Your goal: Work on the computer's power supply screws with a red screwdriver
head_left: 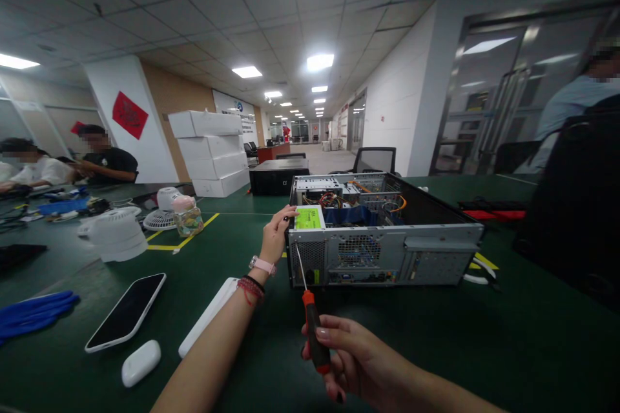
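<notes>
A desktop computer case (438, 258) lies on its side with its top open and its rear panel toward me. Inside its left corner is a power supply with a bright green label (309, 217). My left hand (278, 229) is closed on that corner, its fingers over the edge beside the label. In my right hand (349, 348) is a screwdriver (316, 335) with a black and red handle, held in wrapped fingers. The long thin shaft points up and away, its tip at the rear panel near the power supply's mesh; whether it touches a screw, I cannot tell.
Left on the green table (387, 342) lie a phone (126, 311), a white earbud case (141, 362), a long white object (208, 316) and blue gloves (36, 315). White fans (116, 235) and stacked white boxes (213, 151) stand farther back. A black backpack-like shape (571, 206) is at right.
</notes>
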